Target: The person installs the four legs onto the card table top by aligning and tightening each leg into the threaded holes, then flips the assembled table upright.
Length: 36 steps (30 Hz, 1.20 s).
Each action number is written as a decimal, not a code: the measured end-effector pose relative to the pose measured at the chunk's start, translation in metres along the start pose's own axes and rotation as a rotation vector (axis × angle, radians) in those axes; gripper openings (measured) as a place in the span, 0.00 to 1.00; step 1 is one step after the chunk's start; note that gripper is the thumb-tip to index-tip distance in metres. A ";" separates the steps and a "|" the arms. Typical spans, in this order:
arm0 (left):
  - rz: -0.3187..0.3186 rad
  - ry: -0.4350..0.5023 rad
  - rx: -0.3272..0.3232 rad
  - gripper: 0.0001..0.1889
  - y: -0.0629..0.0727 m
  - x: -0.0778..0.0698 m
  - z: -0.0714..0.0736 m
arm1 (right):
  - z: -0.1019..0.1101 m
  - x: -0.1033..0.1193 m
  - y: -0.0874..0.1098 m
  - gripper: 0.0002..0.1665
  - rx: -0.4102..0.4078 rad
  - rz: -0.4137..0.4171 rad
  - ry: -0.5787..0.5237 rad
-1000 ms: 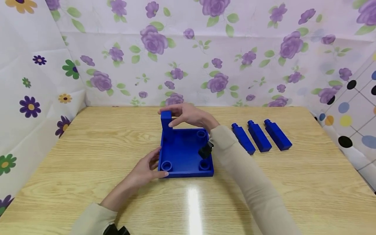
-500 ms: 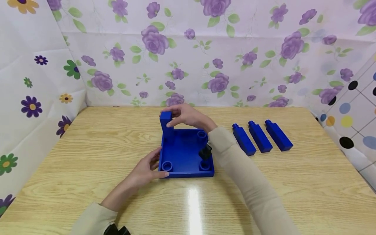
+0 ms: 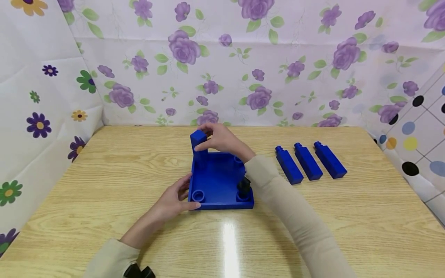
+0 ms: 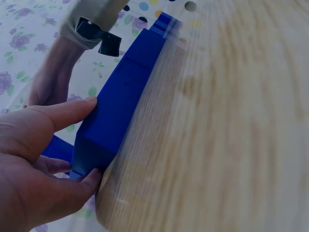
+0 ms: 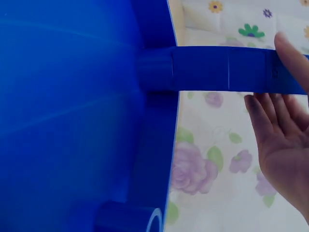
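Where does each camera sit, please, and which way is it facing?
Head: on the person's head, facing forward and down at the blue tray; the left hand, right hand and beige sleeves show.
Left wrist: on that wrist, facing the tray's side and wooden table; the left hand shows, with the right forearm beyond.
Right wrist: on that wrist, facing into the tray and at the blue post; the right hand's thumb and fingers show.
Head and right wrist share the post in the right hand.

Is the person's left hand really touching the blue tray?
Touching. The left wrist view shows it plainly: the left hand has its thumb tip right against the outside of the blue tray, with no gap between.
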<state>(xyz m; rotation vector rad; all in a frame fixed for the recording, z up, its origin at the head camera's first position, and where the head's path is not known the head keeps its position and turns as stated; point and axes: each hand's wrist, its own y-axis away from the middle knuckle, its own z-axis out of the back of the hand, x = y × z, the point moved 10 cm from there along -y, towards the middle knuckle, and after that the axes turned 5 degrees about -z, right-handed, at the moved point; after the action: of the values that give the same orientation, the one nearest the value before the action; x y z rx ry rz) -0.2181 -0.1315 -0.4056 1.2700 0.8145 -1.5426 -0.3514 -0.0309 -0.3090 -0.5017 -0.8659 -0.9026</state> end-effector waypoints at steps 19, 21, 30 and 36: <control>0.000 -0.020 0.001 0.48 -0.001 0.000 0.001 | 0.003 0.016 0.014 0.28 -0.317 -0.037 0.148; -0.009 -0.016 0.000 0.48 0.000 -0.001 0.001 | 0.002 0.017 0.016 0.28 -0.346 -0.033 0.154; -0.020 -0.010 0.005 0.48 0.000 -0.004 0.000 | 0.001 0.019 0.021 0.27 -0.424 -0.049 0.172; -0.004 -0.013 0.001 0.48 -0.001 0.001 0.000 | -0.004 0.017 0.020 0.37 -0.309 -0.091 0.155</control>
<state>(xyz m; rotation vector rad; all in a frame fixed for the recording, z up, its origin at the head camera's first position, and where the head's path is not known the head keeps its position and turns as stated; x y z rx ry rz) -0.2188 -0.1318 -0.4069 1.2587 0.8084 -1.5537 -0.3273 -0.0303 -0.2982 -0.6529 -0.6142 -1.1519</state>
